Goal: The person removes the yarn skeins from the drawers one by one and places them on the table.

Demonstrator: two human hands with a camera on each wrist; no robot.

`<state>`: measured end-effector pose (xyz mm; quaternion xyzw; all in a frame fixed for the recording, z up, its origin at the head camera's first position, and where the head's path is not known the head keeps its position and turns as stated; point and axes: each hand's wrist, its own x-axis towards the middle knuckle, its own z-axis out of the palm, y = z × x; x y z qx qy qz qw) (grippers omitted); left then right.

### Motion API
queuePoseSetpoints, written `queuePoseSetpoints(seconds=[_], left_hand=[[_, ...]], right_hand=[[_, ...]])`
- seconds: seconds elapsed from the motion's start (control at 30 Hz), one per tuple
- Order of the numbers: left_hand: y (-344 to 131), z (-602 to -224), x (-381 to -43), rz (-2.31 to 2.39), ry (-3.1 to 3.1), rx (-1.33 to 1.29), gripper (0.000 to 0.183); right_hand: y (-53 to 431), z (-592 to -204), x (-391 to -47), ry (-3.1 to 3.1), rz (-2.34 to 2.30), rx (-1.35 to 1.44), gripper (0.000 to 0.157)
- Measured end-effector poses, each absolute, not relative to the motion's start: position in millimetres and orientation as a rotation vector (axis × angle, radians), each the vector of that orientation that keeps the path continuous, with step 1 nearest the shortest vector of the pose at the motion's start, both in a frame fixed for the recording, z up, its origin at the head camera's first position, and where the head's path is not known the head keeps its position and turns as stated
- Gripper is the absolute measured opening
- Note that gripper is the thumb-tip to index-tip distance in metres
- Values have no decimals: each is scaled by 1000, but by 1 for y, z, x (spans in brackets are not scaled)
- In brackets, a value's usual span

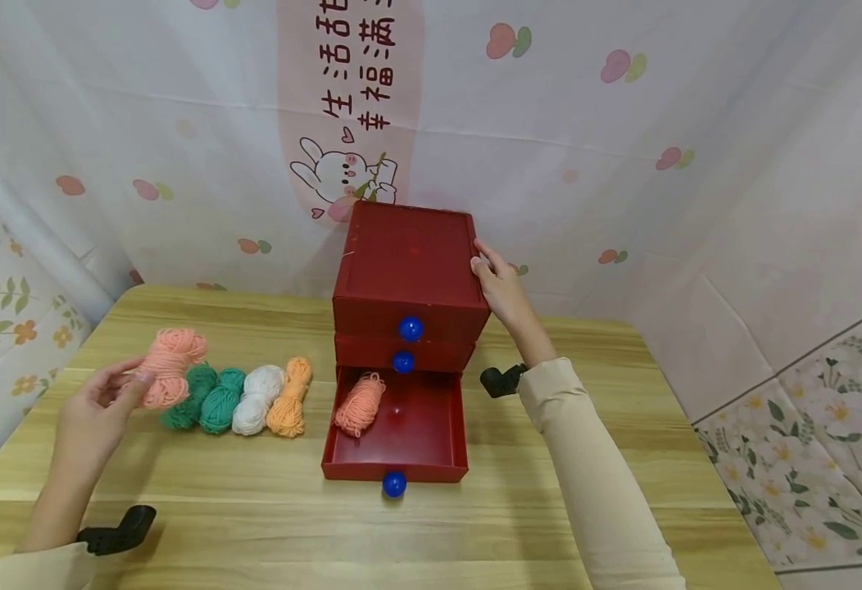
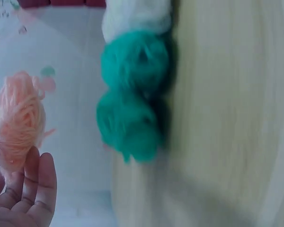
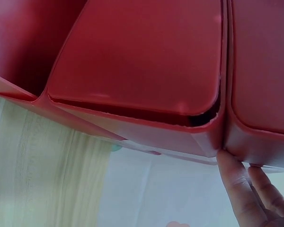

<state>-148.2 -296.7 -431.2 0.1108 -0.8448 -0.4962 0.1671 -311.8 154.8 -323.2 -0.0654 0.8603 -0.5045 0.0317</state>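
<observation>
My left hand pinches a pink skein of yarn between thumb and fingers, lifted at the left of the table. In the left wrist view the same pink skein shows upright above the fingers. My right hand touches the right side of a red drawer cabinet, its fingers fairly straight along the upper edge. In the right wrist view those fingers meet the cabinet's side. The bottom drawer is pulled out, and a coral skein lies in its left part.
Beside the cabinet's left side lie two green skeins, a white skein and an orange skein in a row. Blue knobs stick out from the drawer fronts. Behind the wooden table hangs a patterned curtain.
</observation>
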Motion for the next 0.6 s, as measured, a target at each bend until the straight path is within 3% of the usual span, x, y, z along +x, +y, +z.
queuePoseSetpoints(seconds=[0.43, 0.53, 0.6], left_hand=[[-336, -455, -154, -1598, -2396, 329, 24], [-340, -461, -157, -1580, -2492, 388, 11], [-343, -464, -161, -1553, -2610, 431, 20]], right_hand=[[142, -295, -286, 2602, -1584, -177, 49], [143, -296, -287, 2600, -1579, -177, 49], [143, -297, -289, 2600, -1573, -177, 50]])
